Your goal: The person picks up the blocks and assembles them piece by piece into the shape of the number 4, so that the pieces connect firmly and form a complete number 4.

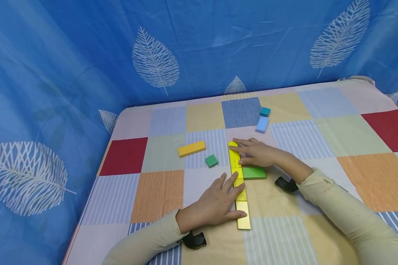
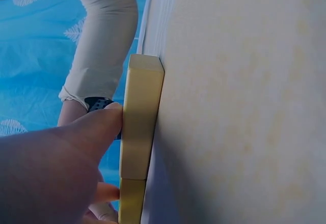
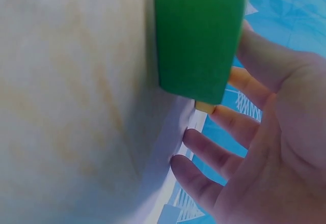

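Observation:
A straight row of yellow blocks (image 1: 234, 159) lies on the patchwork cloth, ending in a paler gold block (image 1: 243, 223) at the near end. My left hand (image 1: 213, 204) rests along the row's left side with fingers spread; in the left wrist view its thumb touches the side of the end block (image 2: 138, 122). At the far end, my right hand (image 1: 259, 152) lies with extended fingers on and beside the top yellow block. A green block (image 1: 256, 173) juts out from the row's right side, just below that hand; it looms large (image 3: 198, 43) in the right wrist view.
Left of the row lie an orange-yellow block (image 1: 192, 148) and a small green square block (image 1: 211, 161). Farther back are a light blue block (image 1: 262, 124) and a teal block (image 1: 265, 112). A blue leaf-print curtain (image 1: 199, 48) hangs behind the table.

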{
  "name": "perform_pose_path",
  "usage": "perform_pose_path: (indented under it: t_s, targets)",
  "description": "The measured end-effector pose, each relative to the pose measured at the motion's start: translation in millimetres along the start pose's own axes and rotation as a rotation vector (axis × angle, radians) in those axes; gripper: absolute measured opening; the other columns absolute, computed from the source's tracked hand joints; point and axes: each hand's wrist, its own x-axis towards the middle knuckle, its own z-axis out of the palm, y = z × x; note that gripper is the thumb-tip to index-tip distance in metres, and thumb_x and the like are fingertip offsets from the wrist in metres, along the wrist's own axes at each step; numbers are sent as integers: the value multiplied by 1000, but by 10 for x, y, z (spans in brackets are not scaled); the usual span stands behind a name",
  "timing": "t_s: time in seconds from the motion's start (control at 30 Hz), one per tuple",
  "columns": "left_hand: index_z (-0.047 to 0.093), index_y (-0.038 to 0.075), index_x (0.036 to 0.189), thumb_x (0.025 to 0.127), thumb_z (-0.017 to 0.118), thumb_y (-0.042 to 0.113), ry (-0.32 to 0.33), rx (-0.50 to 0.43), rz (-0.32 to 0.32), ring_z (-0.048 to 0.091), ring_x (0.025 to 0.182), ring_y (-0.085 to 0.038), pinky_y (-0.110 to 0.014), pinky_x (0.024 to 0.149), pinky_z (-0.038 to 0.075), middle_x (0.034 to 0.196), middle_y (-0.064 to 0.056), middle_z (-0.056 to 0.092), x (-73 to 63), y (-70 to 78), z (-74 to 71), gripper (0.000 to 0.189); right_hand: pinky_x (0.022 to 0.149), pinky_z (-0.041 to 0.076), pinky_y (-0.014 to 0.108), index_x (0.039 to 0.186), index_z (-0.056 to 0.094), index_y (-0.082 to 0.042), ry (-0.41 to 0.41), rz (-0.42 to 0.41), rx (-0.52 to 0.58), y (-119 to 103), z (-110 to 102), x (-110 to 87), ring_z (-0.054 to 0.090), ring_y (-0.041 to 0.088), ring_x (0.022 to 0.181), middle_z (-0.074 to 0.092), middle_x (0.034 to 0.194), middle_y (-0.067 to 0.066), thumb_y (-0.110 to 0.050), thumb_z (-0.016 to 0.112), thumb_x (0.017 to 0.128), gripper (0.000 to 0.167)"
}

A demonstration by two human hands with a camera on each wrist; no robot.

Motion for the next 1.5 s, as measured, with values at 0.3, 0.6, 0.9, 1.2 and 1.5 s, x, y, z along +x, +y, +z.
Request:
perform_pose_path:
  t_s: [0.3,0.6,0.9,1.2,1.5]
  targets:
    - [31,13,141,86,36,66,14,-11,1,30,132,-39,-43,103,34,150,-15,21,7,-12,10,76,102,25,59,141,34,-9,1,5,10,-50,44,-110,25,41,133,22,150,16,-33,58,88,63]
    - [30,14,142,85,34,67,30,20,-1,32,131,-38,-43,102,36,149,-14,22,3,-32,3,78,99,22,66,142,31,-7,-54,21,12,-183,94,-327,14,44,136,22,150,15,-44,59,84,74]
    - [38,14,138,84,37,67,68,35,12,33,130,-38,-43,100,38,148,-14,25,7,-44,14,76,104,19,60,142,24,3,-100,-52,-14,-401,212,-417,6,40,139,13,151,19,-71,60,65,113]
    - [37,13,139,86,34,67,70,64,27,34,130,-36,-42,100,38,149,-14,23,7,-27,13,76,107,15,57,141,20,8,-83,-28,-103,-536,322,-449,5,39,139,8,151,23,-83,55,54,131]
    - [34,15,140,85,35,66,69,68,22,33,130,-38,-43,98,40,149,-15,21,-1,-46,36,76,107,11,59,143,13,6,-113,-17,-125,-540,334,-450,2,39,139,4,151,23,-84,57,48,139]
